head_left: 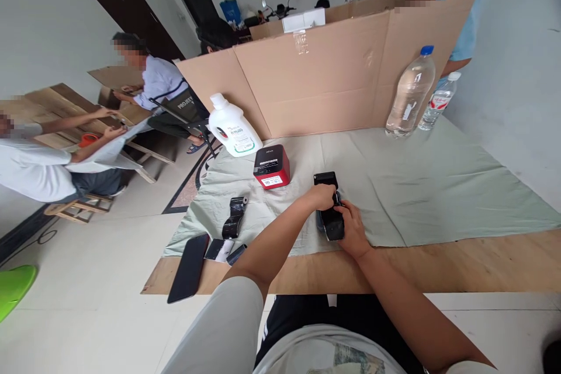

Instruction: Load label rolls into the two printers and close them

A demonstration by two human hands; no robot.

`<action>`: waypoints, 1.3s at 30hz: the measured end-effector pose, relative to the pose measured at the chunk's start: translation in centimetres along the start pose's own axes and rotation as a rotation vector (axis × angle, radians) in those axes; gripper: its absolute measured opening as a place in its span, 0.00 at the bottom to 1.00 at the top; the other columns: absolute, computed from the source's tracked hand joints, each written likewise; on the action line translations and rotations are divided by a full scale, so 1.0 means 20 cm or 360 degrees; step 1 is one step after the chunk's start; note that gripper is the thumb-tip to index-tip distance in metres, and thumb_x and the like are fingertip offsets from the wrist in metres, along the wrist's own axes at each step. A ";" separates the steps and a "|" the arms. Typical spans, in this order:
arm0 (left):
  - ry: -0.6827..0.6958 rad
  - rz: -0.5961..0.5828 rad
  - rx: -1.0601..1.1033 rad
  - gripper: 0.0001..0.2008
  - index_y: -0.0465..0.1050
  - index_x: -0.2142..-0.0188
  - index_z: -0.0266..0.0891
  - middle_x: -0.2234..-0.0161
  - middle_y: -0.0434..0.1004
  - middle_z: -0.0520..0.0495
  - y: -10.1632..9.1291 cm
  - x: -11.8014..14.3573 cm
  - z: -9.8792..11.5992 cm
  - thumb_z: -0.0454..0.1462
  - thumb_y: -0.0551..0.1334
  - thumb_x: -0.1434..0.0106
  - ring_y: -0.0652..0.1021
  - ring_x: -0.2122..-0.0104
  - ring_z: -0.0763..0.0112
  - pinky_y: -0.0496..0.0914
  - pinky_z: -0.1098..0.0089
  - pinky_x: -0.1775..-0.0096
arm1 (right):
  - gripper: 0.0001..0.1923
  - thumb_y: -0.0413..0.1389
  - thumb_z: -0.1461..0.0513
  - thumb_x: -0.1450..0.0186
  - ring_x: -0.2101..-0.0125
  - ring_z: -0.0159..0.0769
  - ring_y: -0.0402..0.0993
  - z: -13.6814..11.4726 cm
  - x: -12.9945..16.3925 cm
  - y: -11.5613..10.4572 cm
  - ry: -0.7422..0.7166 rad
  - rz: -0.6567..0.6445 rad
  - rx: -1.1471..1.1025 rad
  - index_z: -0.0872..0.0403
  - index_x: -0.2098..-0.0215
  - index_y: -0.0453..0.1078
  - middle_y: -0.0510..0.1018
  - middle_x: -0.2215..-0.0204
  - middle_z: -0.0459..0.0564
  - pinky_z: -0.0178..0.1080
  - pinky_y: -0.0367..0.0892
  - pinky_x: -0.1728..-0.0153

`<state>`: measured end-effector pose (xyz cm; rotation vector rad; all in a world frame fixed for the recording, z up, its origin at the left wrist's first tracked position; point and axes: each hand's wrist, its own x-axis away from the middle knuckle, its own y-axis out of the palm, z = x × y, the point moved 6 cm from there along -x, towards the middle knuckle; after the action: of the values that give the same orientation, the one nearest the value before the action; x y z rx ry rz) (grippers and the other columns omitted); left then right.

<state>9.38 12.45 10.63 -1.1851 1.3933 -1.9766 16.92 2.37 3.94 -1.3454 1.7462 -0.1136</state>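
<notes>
A black boxy device (335, 229) lies near the front of the cloth, with a flat black part (325, 177) sticking out at its far end. From the right, my right hand (353, 228) grips its side, thumb and fingers wrapped along the edge. My left hand (323, 197) is closed over its middle, fingers curled down into it; what they pinch is hidden. To the left lie a partly unrolled black strip on a roll (234, 219), small dark and white pieces (224, 250) and a black phone-like slab (188, 269) over the table edge.
A red and black box (272, 167) and a white jug (234, 128) stand behind, left of my hands. A large bottle (411, 96) and a smaller one (439, 102) stand back right. Cardboard (319, 82) walls the far side. A person (464, 23) is behind it; two sit left.
</notes>
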 end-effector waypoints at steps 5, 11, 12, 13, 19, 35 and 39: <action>0.0038 0.0156 -0.0001 0.14 0.72 0.56 0.38 0.55 0.75 0.40 0.06 -0.03 -0.01 0.33 0.61 0.43 0.77 0.54 0.58 0.71 0.67 0.57 | 0.24 0.58 0.57 0.42 0.49 0.51 0.63 0.00 0.00 0.00 0.0019 0.0051 0.0029 0.54 0.48 0.63 0.64 0.47 0.60 0.56 0.65 0.49; -0.0008 0.0394 0.0017 0.14 0.71 0.56 0.36 0.55 0.73 0.40 0.10 -0.03 -0.03 0.34 0.63 0.44 0.76 0.57 0.58 0.71 0.64 0.56 | 0.22 0.57 0.55 0.41 0.49 0.50 0.63 -0.01 0.00 0.00 -0.0003 0.0078 0.0027 0.53 0.50 0.66 0.63 0.47 0.60 0.55 0.66 0.49; 0.0005 0.0423 0.0006 0.13 0.71 0.57 0.36 0.57 0.73 0.40 0.10 -0.04 -0.03 0.33 0.63 0.44 0.75 0.55 0.57 0.70 0.63 0.55 | 0.22 0.57 0.56 0.41 0.49 0.50 0.63 -0.01 0.00 -0.01 -0.0011 0.0081 0.0028 0.53 0.50 0.66 0.63 0.47 0.60 0.55 0.66 0.49; 0.0020 0.0451 -0.0005 0.13 0.72 0.58 0.36 0.58 0.74 0.40 0.10 -0.04 -0.03 0.33 0.64 0.44 0.74 0.54 0.56 0.69 0.62 0.54 | 0.21 0.57 0.57 0.42 0.49 0.50 0.63 -0.01 0.00 -0.01 -0.0012 0.0084 0.0031 0.54 0.50 0.67 0.63 0.47 0.60 0.55 0.66 0.50; 0.0106 0.0673 0.0276 0.07 0.73 0.61 0.38 0.60 0.76 0.43 0.07 0.01 -0.06 0.35 0.62 0.40 0.74 0.56 0.61 0.69 0.64 0.54 | 0.16 0.54 0.63 0.42 0.52 0.47 0.65 -0.01 0.00 -0.03 0.0023 0.0115 0.0015 0.54 0.55 0.69 0.65 0.50 0.58 0.52 0.67 0.52; 0.0232 0.1400 0.1088 0.25 0.65 0.45 0.35 0.48 0.70 0.37 0.24 0.19 -0.22 0.47 0.40 0.29 0.69 0.45 0.64 0.62 0.60 0.42 | 0.16 0.44 0.69 0.37 0.54 0.43 0.67 0.00 -0.01 -0.05 0.0026 0.0144 -0.0056 0.52 0.57 0.70 0.71 0.55 0.55 0.49 0.67 0.52; 0.0320 0.1405 0.1108 0.24 0.68 0.49 0.36 0.46 0.69 0.38 0.31 0.25 -0.15 0.47 0.42 0.29 0.67 0.43 0.65 0.60 0.60 0.40 | 0.19 0.44 0.69 0.38 0.54 0.43 0.67 0.00 -0.01 -0.06 -0.0019 0.0209 -0.0097 0.52 0.52 0.66 0.71 0.56 0.54 0.50 0.66 0.51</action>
<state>3.50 7.89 6.50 -0.0203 0.9097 -1.6743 17.76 1.97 4.76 -1.2678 1.8354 0.0213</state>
